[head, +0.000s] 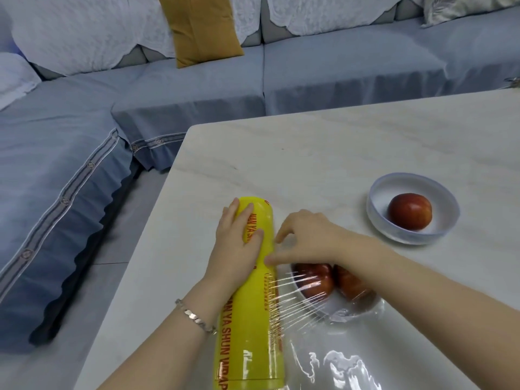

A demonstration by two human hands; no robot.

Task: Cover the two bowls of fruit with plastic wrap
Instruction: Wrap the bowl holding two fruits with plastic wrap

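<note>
While the left hand (236, 246) lay flat with straight fingers on the yellow plastic wrap roll (247, 333) and pressed it to the table (309, 150), the right hand (306, 237) had its fingers bent down at the roll's edge where the film (298, 299) came off; whether they pinched it I cannot tell. The film was stretched tight over the near bowl (337, 308) with two red apples (312, 280), just beside the roll. I judge the step to be tearing off this sheet; next it needs a clean tear, then pressing the edges round the rim. The far bowl (380, 192), holding one apple (410, 211), stood uncovered
</note>
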